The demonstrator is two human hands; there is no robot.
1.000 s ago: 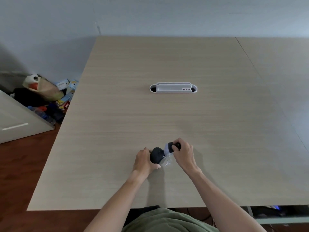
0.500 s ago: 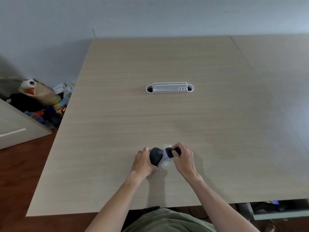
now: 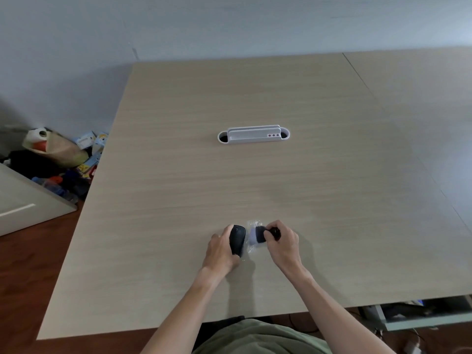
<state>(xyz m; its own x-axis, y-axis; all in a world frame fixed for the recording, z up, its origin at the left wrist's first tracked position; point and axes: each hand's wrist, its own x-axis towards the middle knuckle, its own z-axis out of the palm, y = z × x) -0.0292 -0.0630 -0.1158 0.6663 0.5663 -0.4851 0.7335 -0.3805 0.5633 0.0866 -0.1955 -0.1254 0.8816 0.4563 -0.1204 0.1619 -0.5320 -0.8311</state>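
A black computer mouse (image 3: pixel 237 240) lies on the wooden table (image 3: pixel 255 175) near its front edge, and my left hand (image 3: pixel 221 247) grips it from the left side. Just to its right, my right hand (image 3: pixel 282 242) pinches a small dark object (image 3: pixel 261 233) that sits in a crumpled clear plastic wrapper (image 3: pixel 252 235). A narrow gap separates the mouse from the wrapped object. What the small dark object is stays unclear.
A white cable-port box (image 3: pixel 253 134) is set into the table's middle. A second table (image 3: pixel 421 98) adjoins on the right. On the floor at the left lie a paper bag (image 3: pixel 55 146), boxes and clutter beside a pale cabinet (image 3: pixel 23 200).
The mouse and the wrapped dark object were held together; now they are pulled apart, the mouse to the left in my left hand and lying flat on the table.
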